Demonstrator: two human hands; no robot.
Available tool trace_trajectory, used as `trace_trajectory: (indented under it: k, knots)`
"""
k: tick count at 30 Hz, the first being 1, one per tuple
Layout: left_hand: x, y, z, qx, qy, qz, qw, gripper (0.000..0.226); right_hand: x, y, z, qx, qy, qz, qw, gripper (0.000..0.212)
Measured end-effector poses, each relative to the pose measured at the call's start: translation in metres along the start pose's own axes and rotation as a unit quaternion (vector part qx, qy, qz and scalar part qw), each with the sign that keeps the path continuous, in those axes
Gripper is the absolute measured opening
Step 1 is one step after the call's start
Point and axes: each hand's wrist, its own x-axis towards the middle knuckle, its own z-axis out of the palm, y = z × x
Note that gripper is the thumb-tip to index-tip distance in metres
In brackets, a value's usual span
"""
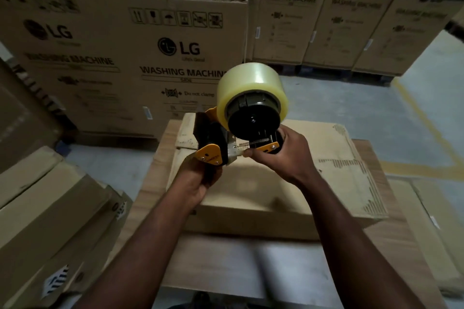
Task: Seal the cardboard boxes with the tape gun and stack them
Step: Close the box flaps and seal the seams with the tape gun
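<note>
A black and yellow tape gun with a big roll of clear tape is held in the air above a flat cardboard box. My left hand grips the gun from below, near its yellow front plate. Around the gun's handle end, just under the roll, my right hand has its fingers curled. The flat box lies on top of a larger cardboard box right in front of me. An open flap shows at the flat box's far left corner.
Tall washing machine cartons stand stacked close behind the boxes, with more cartons at the back right. Long cardboard boxes lie at my left and another box at my right. Grey floor with a yellow line shows to the right.
</note>
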Motion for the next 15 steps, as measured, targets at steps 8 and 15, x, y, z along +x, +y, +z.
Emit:
trace_trajectory:
  k: [8,15]
  knots:
    - [0.036,0.035,-0.065,0.162,0.031,0.130,0.978,0.032,0.022,-0.011,0.058,-0.088,-0.016,0.002,0.996,0.057]
    - [0.071,0.058,-0.102,0.217,0.079,0.141,0.963,0.020,0.054,-0.009,0.070,-0.133,-0.049,-0.018,0.990,0.050]
